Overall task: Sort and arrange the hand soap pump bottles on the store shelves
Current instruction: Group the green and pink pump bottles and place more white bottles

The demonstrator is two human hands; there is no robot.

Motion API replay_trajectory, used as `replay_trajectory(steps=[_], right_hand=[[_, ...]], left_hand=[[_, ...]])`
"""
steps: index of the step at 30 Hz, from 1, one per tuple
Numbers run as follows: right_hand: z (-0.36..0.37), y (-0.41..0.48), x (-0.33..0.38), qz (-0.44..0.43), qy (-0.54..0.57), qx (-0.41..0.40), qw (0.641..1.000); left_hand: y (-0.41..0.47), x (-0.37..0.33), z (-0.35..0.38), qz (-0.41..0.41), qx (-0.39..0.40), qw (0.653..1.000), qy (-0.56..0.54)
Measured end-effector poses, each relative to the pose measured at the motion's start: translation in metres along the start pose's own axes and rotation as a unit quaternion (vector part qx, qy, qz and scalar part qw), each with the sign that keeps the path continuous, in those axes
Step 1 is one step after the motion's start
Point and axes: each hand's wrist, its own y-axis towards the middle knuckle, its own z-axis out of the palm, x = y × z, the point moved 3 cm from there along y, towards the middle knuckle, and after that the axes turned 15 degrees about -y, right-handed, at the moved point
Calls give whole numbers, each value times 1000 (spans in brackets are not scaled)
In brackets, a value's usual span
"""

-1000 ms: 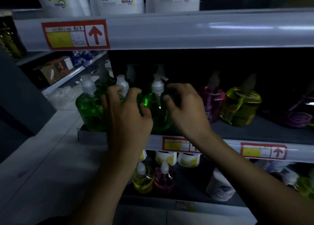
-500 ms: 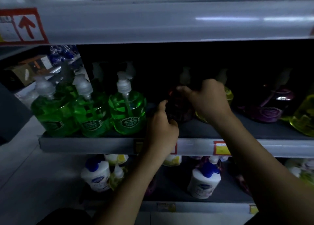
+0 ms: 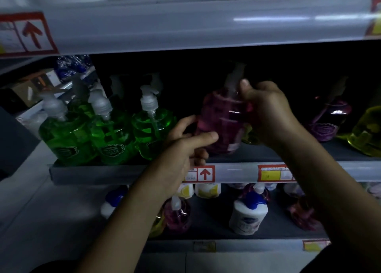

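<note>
Both hands are on the pink pump bottle (image 3: pixel 222 116) at the front of the middle shelf (image 3: pixel 103 173), just right of the green pump bottles (image 3: pixel 111 136). The right hand (image 3: pixel 268 114) is wrapping its shoulder by the pump, and the left hand (image 3: pixel 181 147) is gripping its lower side.

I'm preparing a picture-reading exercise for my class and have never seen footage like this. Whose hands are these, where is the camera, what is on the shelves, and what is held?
No machine: a head-worn camera looks down at a person's bare hands. The left hand and right hand both grip a pink bottle at the middle shelf. Green bottles stand to its left, a purple bottle and yellow bottle to its right. A white bottle stands below.
</note>
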Motion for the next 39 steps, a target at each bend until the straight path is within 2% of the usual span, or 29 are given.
replay_trajectory(steps=[2,4,5,7,9,10,12,14,15,16,18,19,21,25,29,31,34,37,39], right_hand=[[-1,-2,1,16,76,49,996],[1,-2,2,8,128,94,987],[3,-2,3,-5,131,109,985],[9,-2,3,-32,91,111,989],[16,-1,2,-51,8,89,995],[20,0,-2,-58,-44,73,995],[27,2,-12,-40,-111,27,993],[28,5,-20,5,-113,-35,993],[25,6,-21,18,-102,-48,993],[23,7,-21,24,-88,-46,995],[19,8,-20,30,-37,-25,999],[17,8,-19,31,-12,-18,999],[16,7,-17,26,10,-11,1000],[21,6,-11,-7,-137,1,991],[23,4,-18,-10,-193,-15,981],[22,5,-21,-29,-218,-39,975],[25,8,-22,-80,-291,-79,950],[33,18,-25,-99,-324,-102,935],[38,26,-30,-87,-328,-94,936]], left_hand=[[-10,-2,3,-43,81,996,8],[-17,0,8,-26,128,991,8],[-19,1,8,0,123,992,19],[-19,4,8,70,69,992,81],[-22,5,9,143,-31,977,154],[-25,5,8,184,-89,959,197],[-30,4,10,260,-164,899,312],[-30,4,11,278,-159,867,382],[-28,4,10,256,-137,879,379],[-25,3,8,218,-105,908,342],[-20,1,6,122,-32,971,204],[-18,0,5,86,-4,985,152],[-17,-2,3,90,6,984,152],[-16,6,7,181,-71,954,228],[-10,19,8,194,-100,939,265],[-11,15,6,187,-95,910,359],[-17,-5,-3,253,-143,800,525],[-23,-21,-13,320,-192,711,596],[-24,-22,-16,311,-182,692,626]])
